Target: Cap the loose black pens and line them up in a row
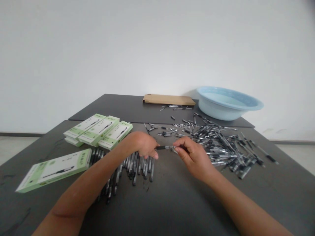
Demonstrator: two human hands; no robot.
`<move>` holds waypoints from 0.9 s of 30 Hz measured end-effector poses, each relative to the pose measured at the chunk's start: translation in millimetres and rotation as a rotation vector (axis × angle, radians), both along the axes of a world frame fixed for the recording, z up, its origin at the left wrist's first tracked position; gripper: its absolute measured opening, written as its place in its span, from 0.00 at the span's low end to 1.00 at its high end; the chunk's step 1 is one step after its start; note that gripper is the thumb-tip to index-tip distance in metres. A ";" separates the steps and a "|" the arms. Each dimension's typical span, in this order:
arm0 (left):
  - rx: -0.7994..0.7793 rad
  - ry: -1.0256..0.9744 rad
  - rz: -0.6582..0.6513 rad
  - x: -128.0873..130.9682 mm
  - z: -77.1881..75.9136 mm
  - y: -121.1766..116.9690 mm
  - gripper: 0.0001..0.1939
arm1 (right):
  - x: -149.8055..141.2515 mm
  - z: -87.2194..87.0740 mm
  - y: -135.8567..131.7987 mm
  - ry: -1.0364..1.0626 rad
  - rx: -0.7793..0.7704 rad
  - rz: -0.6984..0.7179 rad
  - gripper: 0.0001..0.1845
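Observation:
Between my two hands, a black-and-clear pen (165, 147) is held level above the table. My left hand (147, 145) is closed on its left end, which has a black grip. The fingers of my right hand (190, 153) pinch the right end, where a dark part shows at the fingertips; whether that is a cap or another pen part I cannot tell. Beneath my left hand and forearm lies a row of pens (135, 168), partly hidden by the arm. Just right of my right hand spreads a heap of loose pens and pen parts (221, 147).
Several green-and-white pen boxes (98, 129) are stacked at the left, with another pen box (57, 168) lying nearer. A light blue basin (221, 106) stands at the back right. Beside it lies a flat brown cardboard piece (168, 99) on the dark table (172, 209).

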State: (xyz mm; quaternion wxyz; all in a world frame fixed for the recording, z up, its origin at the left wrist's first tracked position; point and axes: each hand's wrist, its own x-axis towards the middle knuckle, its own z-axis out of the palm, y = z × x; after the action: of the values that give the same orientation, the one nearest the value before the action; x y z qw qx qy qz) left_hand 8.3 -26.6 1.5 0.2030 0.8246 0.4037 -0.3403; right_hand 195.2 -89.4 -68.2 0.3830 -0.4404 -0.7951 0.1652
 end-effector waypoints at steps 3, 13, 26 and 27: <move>0.014 0.007 -0.003 0.0 0.2 -0.3 0.17 | -0.4 -0.6 0.0 -0.004 0.001 -0.013 0.03; -0.002 0.008 0.012 1.9 -1.7 -1.5 0.20 | -2.4 -5.2 0.5 -0.015 0.040 -0.003 0.03; -0.004 -0.025 0.014 0.4 -9.5 0.6 0.20 | -6.1 -3.9 -3.0 -0.082 0.061 0.011 0.05; 0.001 -0.027 0.009 0.6 -9.1 0.2 0.20 | -6.4 -3.9 -3.1 -0.086 0.063 0.013 0.05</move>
State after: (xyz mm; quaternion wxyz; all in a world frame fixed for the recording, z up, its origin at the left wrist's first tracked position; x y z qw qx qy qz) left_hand 8.8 -26.4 -7.6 0.2095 0.8274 0.4049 -0.3281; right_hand 188.8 -92.5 -72.0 0.3611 -0.4298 -0.8183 0.1237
